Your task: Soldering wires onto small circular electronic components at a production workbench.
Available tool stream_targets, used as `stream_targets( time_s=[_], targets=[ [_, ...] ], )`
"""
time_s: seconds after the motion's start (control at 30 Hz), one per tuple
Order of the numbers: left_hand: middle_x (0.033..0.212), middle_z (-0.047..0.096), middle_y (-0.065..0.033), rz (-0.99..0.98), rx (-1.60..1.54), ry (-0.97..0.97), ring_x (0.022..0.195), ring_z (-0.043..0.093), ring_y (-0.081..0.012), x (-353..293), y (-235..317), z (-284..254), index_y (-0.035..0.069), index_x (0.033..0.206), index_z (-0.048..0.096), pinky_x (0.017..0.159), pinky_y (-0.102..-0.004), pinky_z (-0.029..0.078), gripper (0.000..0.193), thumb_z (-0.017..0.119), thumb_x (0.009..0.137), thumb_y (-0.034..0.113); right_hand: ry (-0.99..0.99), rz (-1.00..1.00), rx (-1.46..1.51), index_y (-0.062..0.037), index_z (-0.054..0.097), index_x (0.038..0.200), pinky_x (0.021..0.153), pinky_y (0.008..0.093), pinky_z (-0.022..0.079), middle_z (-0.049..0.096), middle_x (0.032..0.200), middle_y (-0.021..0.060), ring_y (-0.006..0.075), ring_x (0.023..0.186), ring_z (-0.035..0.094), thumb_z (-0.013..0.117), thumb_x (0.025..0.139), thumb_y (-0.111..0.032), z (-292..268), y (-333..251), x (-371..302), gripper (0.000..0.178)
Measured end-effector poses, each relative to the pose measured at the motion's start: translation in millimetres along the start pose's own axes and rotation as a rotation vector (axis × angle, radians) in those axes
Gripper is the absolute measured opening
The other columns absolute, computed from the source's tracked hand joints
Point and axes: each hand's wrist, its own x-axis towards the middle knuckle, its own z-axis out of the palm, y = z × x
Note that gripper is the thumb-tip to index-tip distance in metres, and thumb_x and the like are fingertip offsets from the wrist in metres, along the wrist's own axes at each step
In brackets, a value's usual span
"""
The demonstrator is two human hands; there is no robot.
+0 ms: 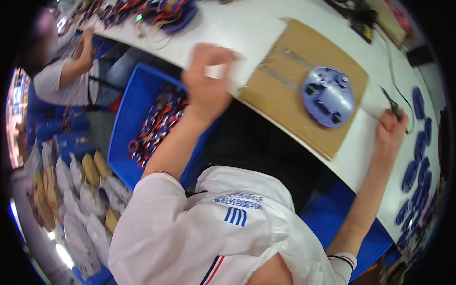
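Centre frame: left hand (pixel 206 80) closed on a white scrap. Right edge: right hand (pixel 390 129) gripping dark pliers (pixel 392 105). Round blue part (pixel 327 96) on cardboard sheet (pixel 285 107), apparently unfinished.

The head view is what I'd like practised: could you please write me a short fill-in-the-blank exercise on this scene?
1. The round lilac part lies on a brown sheet of ____.
2. The right hand holds a small dark tool over the ____ table.
3. Below the left hand stands a ____ crate of coloured wire pieces.

Missing words: cardboard; white; blue
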Motion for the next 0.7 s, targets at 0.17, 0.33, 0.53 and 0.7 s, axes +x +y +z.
stream_targets(
  time_s=[0.17, 0.33, 0.53, 0.7],
  targets=[
    [0.059, 0.048, -0.0018, -0.743, 0.216, 0.513, 0.056, 0.045, -0.0156, -59, -119, -162, 0.004, 0.067, 0.054, 0.057, -0.0263, 0.039, 0.036, 0.048, 0.092, 0.029, -0.095, 0.127, 0.05, 0.0008, 0.044, 0.08, 0.036, 0.0188, 0.02, 0.031, 0.058, -0.0018, 0.0052, 0.044, 0.023, 0.05, 0.087, -0.004, -10, -18, 15, 0.01],
    [0.077, 0.065, -0.0167, -0.596, 0.839, 0.02, 0.072, 0.06, -0.0337, -125, -187, -185, 0.0, 0.083, 0.065, 0.067, -0.0375, 0.046, 0.029, 0.054, 0.086, 0.026, -0.034, 0.085, 0.056, 0.0001, 0.044, 0.08, 0.036, 0.0191, 0.018, 0.028, 0.057, -0.0028, 0.0049, 0.044, 0.02, 0.047, 0.089, -0.005, -7, -15, 12, 0.01],
    [0.115, 0.059, -0.0156, -0.833, 1.038, -0.571, 0.103, 0.054, -0.0383, -147, -294, -165, 0.011, 0.118, 0.057, 0.085, -0.043, 0.045, 0.067, 0.073, 0.065, 0.049, -0.046, 0.072, -0.007, 0.0006, 0.045, 0.08, 0.036, 0.0191, 0.018, 0.027, 0.057, -0.003, 0.0049, 0.043, 0.019, 0.047, 0.089, -0.005, -3, -18, 8, 0.01],
    [0.113, 0.061, -0.0124, -1.106, 0.884, -0.63, 0.104, 0.056, -0.0371, -151, -298, -192, 0.013, 0.122, 0.054, 0.084, -0.0414, 0.046, 0.063, 0.062, 0.074, 0.053, -0.05, 0.021, -0.036, 0.001, 0.045, 0.08, 0.035, 0.019, 0.018, 0.027, 0.056, -0.0032, 0.0049, 0.043, 0.018, 0.047, 0.089, -0.005, -5, -14, 8, 0.011]
  ],
)
